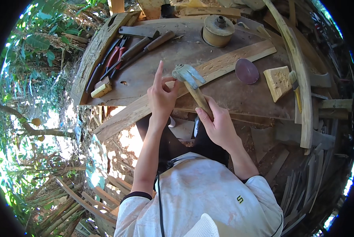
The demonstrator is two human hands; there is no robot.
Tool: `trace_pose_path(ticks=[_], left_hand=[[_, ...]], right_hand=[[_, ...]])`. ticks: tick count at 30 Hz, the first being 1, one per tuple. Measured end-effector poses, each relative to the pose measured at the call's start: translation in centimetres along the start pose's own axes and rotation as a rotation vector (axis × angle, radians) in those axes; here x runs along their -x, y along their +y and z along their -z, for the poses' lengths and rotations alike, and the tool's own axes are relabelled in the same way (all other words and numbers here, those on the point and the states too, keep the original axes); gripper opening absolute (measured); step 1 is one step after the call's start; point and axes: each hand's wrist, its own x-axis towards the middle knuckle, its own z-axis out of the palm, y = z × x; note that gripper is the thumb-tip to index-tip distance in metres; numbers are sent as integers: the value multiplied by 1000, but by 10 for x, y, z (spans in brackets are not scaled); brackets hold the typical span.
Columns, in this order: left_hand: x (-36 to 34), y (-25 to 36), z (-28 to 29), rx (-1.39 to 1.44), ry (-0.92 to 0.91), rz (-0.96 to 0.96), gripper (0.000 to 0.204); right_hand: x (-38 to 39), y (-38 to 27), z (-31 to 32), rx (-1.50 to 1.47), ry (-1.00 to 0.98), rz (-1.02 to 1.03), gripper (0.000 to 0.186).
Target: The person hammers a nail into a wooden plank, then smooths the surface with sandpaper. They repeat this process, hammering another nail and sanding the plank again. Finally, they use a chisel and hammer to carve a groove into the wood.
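Note:
In my right hand (217, 122) is a claw hammer (198, 97), gripped low on its wooden handle, its worn grey head tilted up toward the left. My left hand (162, 100) is beside that head, index finger stretched straight out, thumb and a bent finger closed together against the head's lower edge. Part of that contact is hidden. Beneath both hands a long wooden board (228, 63) lies slantwise over the workbench (153, 73), its lower left end jutting past the near edge. Right of the hammer, a dark purple oval disc (247, 71) lies by the board.
Red-handled pliers (114, 57), chisels and other long tools (139, 48) lie at the bench's left, near a small wooden block (101, 89). A round tin with a spout (218, 31) stands at the back. On the right are a yellowish block (278, 82) and a curved pole (298, 67).

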Motion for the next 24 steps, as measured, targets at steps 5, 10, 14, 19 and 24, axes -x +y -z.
trace_pose_path(ticks=[5,10,14,19,24], left_hand=[[0,-1,-1,2,11,-4,80],[-1,-3,-2,17,26,-14,82],[0,-1,-2,12,31,-12,84],[1,-2,-2,9,28,-16,83],[1,-1,-2,16,23,19,74]], right_hand=[[-3,-4,4,10,-35,-53,34],[-4,-4,4,21,-38,-59,33],[-3,-1,1,12,-12,-16,32],[-6,-3,4,32,-26,-37,33],[-6,0,7,27,-103,-137,33]])
